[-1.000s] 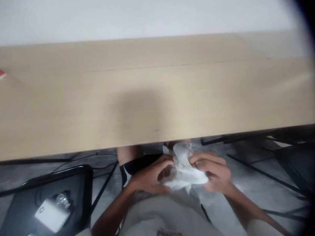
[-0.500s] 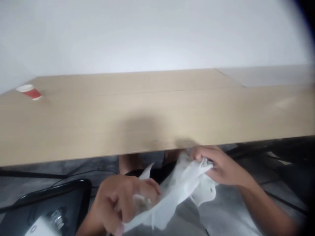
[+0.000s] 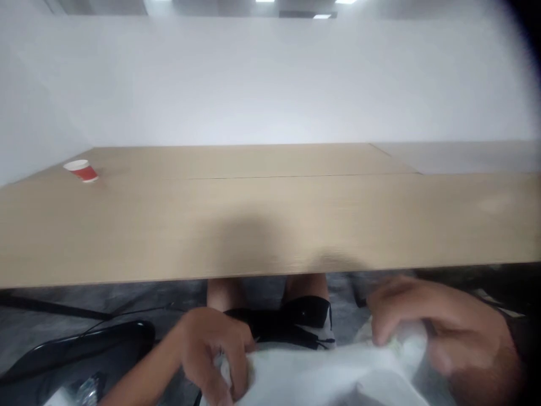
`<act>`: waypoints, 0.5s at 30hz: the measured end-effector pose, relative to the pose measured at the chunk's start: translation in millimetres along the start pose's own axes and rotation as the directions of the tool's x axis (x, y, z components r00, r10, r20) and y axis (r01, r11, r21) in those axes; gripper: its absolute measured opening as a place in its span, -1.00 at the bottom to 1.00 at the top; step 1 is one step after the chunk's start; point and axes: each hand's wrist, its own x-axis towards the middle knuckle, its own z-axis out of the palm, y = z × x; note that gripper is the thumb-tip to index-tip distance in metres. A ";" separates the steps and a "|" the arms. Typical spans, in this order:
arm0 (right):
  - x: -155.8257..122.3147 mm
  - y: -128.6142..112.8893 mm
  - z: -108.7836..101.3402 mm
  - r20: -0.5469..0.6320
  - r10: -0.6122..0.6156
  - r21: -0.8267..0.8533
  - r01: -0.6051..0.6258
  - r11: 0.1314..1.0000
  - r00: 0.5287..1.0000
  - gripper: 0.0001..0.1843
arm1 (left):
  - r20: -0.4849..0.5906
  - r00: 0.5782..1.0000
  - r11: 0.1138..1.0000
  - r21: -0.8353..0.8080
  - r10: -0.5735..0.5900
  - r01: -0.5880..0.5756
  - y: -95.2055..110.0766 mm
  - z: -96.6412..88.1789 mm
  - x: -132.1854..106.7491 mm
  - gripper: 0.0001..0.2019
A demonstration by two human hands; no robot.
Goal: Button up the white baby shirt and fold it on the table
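Observation:
Stretched between my hands, below the table's front edge, is a white plastic bag (image 3: pixel 313 375), thin and soft-looking; its lower part runs out of view. My left hand (image 3: pixel 217 352) has its fingers curled around the bag's left end, with a crumpled bit showing between them. Over at the right end, my right hand (image 3: pixel 439 327) grips a bunched part of the bag, somewhat smeared by motion. Both hands are above my lap, apart from the table.
A wooden table (image 3: pixel 262 225) spans the view before a pale wall. On its far left stands a red and white paper cup (image 3: pixel 84 171). At lower left, a black chair (image 3: pixel 122 349) holds a white item and a clear crinkled one.
My hands have moved apart, the right one going right and down, and the bag is now spread wider between them. The camera has tilted up, showing ceiling lights.

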 end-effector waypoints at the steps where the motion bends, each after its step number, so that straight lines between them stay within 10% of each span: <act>1: 2.9 1.1 -8.6 -0.002 0.016 -0.034 -0.016 0.999 1.000 -0.73 | -0.190 0.981 0.998 0.044 -0.033 0.042 18.9 -5.9 -15.9 -0.45; 3: 12.3 5.7 -31.3 -0.093 0.078 -0.149 -0.092 0.985 0.993 -0.79 | -0.455 0.888 0.968 0.184 -0.070 0.171 54.6 -24.5 -45.1 -0.46; 6: 40.4 26.5 -75.1 -0.341 0.197 -0.295 -0.304 0.906 0.919 -0.69 | -0.832 0.554 0.881 0.280 0.025 0.381 88.6 -73.6 -69.2 -0.53; 8: 67.2 57.1 -102.7 -0.463 0.275 -0.315 -0.446 0.838 0.842 -0.60 | -0.896 0.427 0.834 0.324 0.120 0.446 90.3 -118.5 -72.1 -0.54; 11: 105.9 124.3 -126.2 -0.538 0.476 -0.201 -0.654 0.729 0.696 -0.59 | -0.892 0.451 0.832 0.233 -0.023 0.503 62.2 -187.2 -71.8 -0.42; 15: 129.1 205.3 -126.9 -0.246 0.656 -0.072 -0.688 0.722 0.714 -0.56 | -0.773 0.503 0.770 0.031 -0.386 0.637 12.1 -250.0 -89.6 -0.34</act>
